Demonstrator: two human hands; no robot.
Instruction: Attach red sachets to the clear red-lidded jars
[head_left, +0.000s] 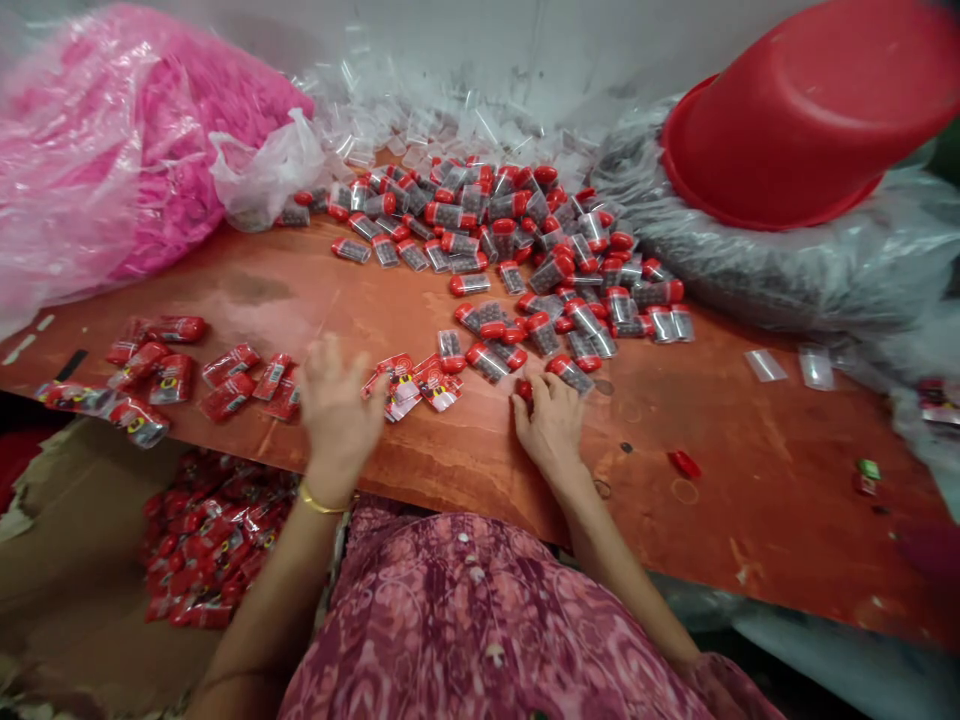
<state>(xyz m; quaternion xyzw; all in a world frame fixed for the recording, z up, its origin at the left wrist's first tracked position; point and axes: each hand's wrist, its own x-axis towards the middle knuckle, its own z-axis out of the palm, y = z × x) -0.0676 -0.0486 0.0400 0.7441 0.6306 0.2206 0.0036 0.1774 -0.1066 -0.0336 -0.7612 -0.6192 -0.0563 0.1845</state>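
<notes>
My left hand (337,405) hovers over the orange table (720,440), fingers spread but blurred by motion, just left of a small stack of red printed labels (412,382). My right hand (551,420) rests on the table with fingers curled round a small red-capped vial (523,390). A big heap of red-capped clear vials (525,250) lies beyond both hands. Several vials sealed in red wrappers (169,375) lie at the left edge of the table.
A pink plastic bag (112,170) sits at the back left, loose clear sleeves (450,120) at the back. A red basin (810,110) rests tilted on a grey bag (787,260). A cardboard box holds wrapped vials (202,550) below the table.
</notes>
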